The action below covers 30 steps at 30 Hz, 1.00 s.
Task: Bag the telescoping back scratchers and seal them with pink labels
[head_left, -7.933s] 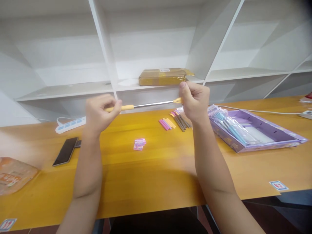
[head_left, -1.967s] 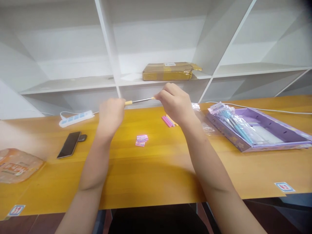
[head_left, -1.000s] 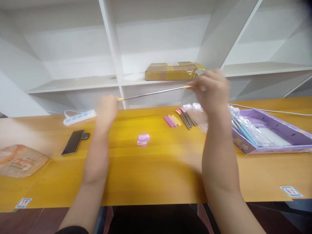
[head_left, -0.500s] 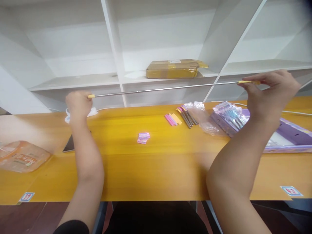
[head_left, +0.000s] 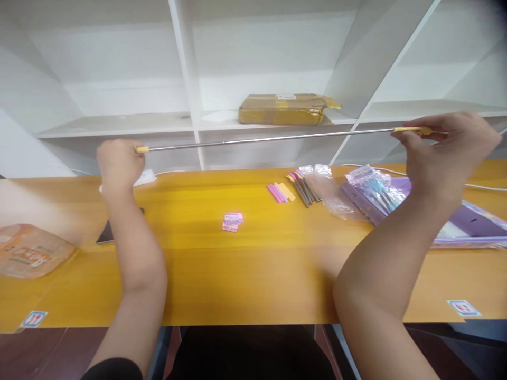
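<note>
A thin silver telescopic rod (head_left: 253,140) with yellow ends stretches almost level above the table. My left hand (head_left: 121,162), closed in a fist, grips its left yellow end. At the other side the fingers of my right hand (head_left: 455,145) pinch the right yellow end, whose tip is partly hidden. Below the rod lie several short metal rods (head_left: 304,190) with yellow and purple ends. Beside them are pink and yellow tubes (head_left: 281,192). Small pink printed cards (head_left: 232,221) lie nearer the middle of the table.
Clear plastic bags (head_left: 330,192) lie by a purple tray (head_left: 475,216) holding packaged items. An orange plastic package (head_left: 34,250) and a dark flat object (head_left: 106,233) are on the left. Behind the table (head_left: 245,285), a taped cardboard box (head_left: 285,109) sits on a white shelf (head_left: 130,121).
My hands have moved slightly farther apart, and the rod between them looks a little longer. Both hands keep hold of its ends. The things on the table lie as before.
</note>
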Motion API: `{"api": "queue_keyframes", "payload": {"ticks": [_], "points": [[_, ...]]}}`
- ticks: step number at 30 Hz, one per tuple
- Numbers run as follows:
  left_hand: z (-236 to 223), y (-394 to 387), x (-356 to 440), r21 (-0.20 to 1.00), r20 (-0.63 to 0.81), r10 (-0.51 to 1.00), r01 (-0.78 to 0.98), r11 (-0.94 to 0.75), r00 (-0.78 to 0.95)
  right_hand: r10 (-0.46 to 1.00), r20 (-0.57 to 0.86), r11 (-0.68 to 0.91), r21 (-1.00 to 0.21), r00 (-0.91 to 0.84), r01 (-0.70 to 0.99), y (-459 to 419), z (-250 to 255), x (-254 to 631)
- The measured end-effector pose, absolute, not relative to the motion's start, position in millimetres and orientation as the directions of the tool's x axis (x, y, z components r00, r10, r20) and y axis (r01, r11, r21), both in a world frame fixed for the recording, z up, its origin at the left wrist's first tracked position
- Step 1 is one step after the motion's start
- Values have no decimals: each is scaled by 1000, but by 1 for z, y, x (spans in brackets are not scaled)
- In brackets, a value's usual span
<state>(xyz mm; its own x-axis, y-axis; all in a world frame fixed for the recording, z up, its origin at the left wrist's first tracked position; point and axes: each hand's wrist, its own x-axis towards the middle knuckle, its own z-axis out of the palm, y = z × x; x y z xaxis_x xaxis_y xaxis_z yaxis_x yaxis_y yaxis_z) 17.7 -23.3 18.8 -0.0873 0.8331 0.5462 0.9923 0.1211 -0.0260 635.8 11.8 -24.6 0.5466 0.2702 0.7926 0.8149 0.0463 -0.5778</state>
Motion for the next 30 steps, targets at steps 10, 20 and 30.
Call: {"api": "queue_keyframes", "payload": {"ticks": [10, 20, 30], "points": [[21, -24, 32, -1, 645, 751, 983, 184, -140, 278, 821, -8, -517, 499, 856, 27, -30, 648], [20, -25, 42, 6, 627, 766, 985, 175, -140, 214, 825, 12, -537, 522, 844, 37, -32, 663], [24, -19, 44, -78, 508, 836, 956, 281, -205, 106, 870, 276, -492, 482, 826, 31, -23, 637]]}}
